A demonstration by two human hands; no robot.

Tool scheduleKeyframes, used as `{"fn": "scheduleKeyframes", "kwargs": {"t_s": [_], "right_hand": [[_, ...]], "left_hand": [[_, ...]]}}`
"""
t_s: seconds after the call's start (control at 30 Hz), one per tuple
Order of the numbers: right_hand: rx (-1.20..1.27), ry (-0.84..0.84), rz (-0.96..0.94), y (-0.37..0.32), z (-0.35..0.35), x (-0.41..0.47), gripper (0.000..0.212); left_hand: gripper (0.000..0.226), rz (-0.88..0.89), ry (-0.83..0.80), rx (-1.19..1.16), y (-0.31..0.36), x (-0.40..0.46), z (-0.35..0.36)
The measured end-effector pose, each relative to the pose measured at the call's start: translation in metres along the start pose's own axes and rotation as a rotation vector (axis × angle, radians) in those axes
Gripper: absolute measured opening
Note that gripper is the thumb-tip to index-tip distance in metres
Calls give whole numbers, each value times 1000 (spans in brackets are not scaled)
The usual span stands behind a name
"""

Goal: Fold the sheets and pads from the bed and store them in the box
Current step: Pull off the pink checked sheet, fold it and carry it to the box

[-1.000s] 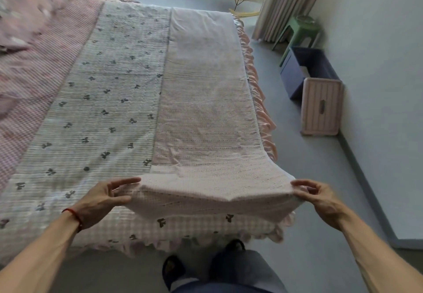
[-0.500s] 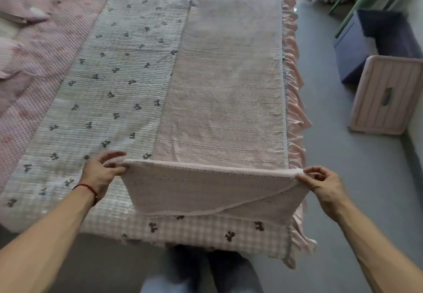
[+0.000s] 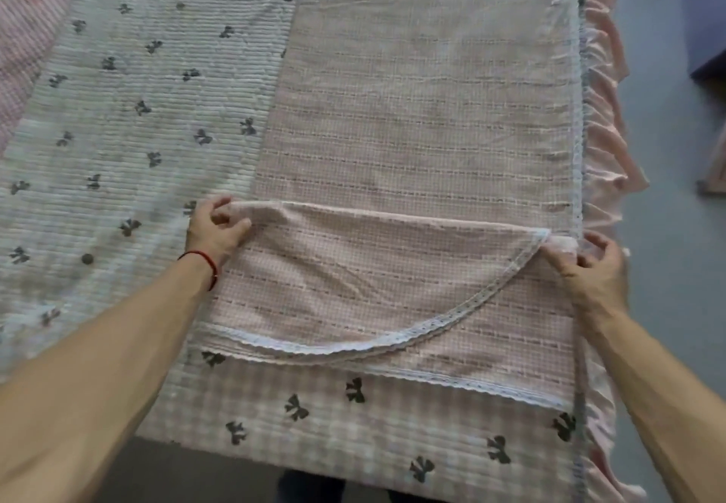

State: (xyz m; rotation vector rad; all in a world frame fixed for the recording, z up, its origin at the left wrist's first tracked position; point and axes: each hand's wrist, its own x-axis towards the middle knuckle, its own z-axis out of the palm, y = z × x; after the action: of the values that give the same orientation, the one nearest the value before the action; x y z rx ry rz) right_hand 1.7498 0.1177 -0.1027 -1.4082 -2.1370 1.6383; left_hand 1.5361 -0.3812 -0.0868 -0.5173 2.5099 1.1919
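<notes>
Both hands are on the pink sheet, one at each end of its folded-over near end. Your left hand, with a red cord on its wrist, has its fingers curled around the left corner of the fold, the cloth bunched in its grip. Your right hand pinches the right corner, just at the lace edge by the side of the bed.

Between your hands the fold line runs nearly straight across the sheet. The turned-over flap lies toward you, its lace hem sagging in a curve over the layer below. The rest of the sheet stretches flat away from you along the right side of the bed, with a pink ruffle hanging over the edge.

Left of the sheet lies a pale pad printed with dark bows, touching the sheet's long edge; its checked border shows below the flap. A pink cover lies at far left.

On the grey floor to your right, a dark blue box stands well apart from the sheet, only partly in view.
</notes>
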Motion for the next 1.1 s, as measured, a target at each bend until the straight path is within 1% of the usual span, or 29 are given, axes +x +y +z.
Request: {"fn": "scheduleKeyframes", "kwargs": {"t_s": [0.07,0.1,0.2,0.27,0.33,0.4,0.5,0.6,0.67,0.77,0.83,0.93,1.0,1.1], "right_hand": [[-95,-28,-59,6,-2,-9,82],[-155,-34,-77,7,-3,-8,81],[-201,-1,-107,-6,-5,0,79],[-255,32,-118,-15,-3,10,75],[-191,-25,-60,-19,0,22,67],[-138,-92,-4,-25,6,35,55],[-161,-51,5,-29,12,51,43],[-217,16,-14,-33,19,55,45],[-237,34,-19,-31,19,55,47],[-219,14,-15,-23,11,41,53],[-214,-6,-31,-21,7,35,53],[-149,25,-27,-26,7,47,52],[-102,49,4,-30,13,58,51],[-136,63,18,-26,18,62,49]], "left_hand": [[52,6,29,98,0,-1,-2],[52,-24,9,89,2,-1,-3],[56,-83,-56,-41,8,14,-9],[44,-87,-91,-79,14,28,-12],[31,-84,-135,-112,21,38,-10],[26,-97,-134,-150,30,43,-7],[24,-124,-96,-202,40,47,3],[21,-145,-91,-254,39,50,11],[17,-163,-118,-281,34,50,14],[14,-176,-183,-302,28,45,9],[18,-183,-213,-302,30,45,5],[21,-149,-177,-366,43,59,6],[19,-117,-157,-352,46,70,10],[12,-133,-174,-322,34,72,17]]}}
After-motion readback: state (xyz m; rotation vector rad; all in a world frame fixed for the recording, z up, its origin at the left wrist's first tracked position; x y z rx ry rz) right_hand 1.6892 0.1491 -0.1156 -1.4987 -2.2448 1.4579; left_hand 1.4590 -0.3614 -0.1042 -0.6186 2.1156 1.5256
